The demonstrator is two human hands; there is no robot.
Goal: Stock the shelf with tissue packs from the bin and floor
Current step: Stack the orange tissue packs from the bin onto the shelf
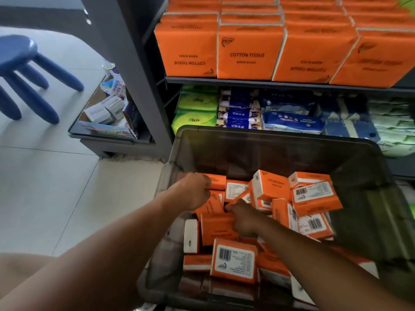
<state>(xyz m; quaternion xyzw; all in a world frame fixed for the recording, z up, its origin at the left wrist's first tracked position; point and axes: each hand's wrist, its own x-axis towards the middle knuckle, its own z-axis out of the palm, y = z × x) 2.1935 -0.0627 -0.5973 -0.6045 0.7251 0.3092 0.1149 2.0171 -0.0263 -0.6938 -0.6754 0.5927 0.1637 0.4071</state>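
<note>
- A blue stool (pixel 18 52) stood on the tiled floor (pixel 56 176) at far left.
- A low display box (pixel 105 111) of small white cartons sat beside the shelf unit's left upright.
- The left hand (pixel 195 191) reached into the grey bin (pixel 269 140) at its left side, fingers curled over the edge of an orange tissue pack (pixel 216 181), gripping it.
- The right hand (pixel 244 218), just beside the left, pinched a second orange pack (pixel 219 230) between thumb and fingers.
- Loose orange packs (pixel 314 198) lay jumbled in the bin, some label side up, filling its near half.
- The bin stood directly in front of the shelf (pixel 269 83).
- Stocked orange packs (pixel 247 52) marked COTTON TISSUE stood upright in rows on the upper level.
- The level below held green packs (pixel 195 118) at left and blue packages (pixel 292 122) further right.
</note>
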